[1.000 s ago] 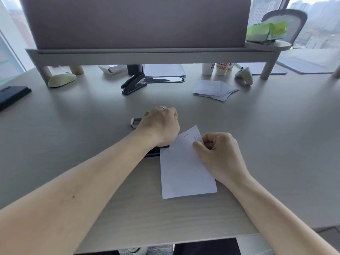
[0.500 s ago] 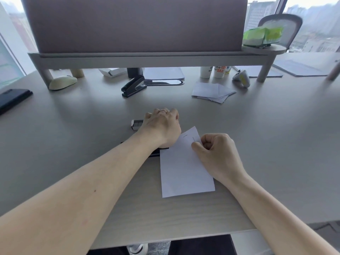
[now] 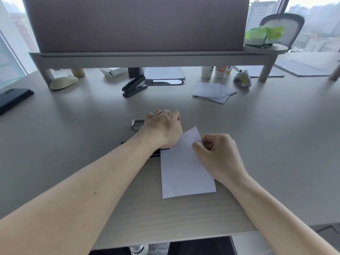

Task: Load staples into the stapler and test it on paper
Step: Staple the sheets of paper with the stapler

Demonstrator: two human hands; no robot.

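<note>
A white paper sheet (image 3: 184,173) lies on the desk in front of me, with two staples showing near its top corner. My left hand (image 3: 163,129) presses down on a black stapler (image 3: 156,152), which is almost wholly hidden under my hand and wrist; only its dark rear end shows beside the paper's left edge. My right hand (image 3: 217,155) rests as a loose fist on the paper's upper right part, pinching its edge. A small open box of staples (image 3: 137,124) sits just left of my left hand.
A second black stapler (image 3: 134,85) stands farther back under a grey shelf (image 3: 147,57). Loose paper slips (image 3: 214,92) lie at the back right, a phone (image 3: 12,100) at the far left, a mouse (image 3: 63,82) and cups (image 3: 215,70) by the shelf legs.
Both hands have stayed in nearly the same place; the left hand remains pressed on the stapler. The view has shifted slightly.
</note>
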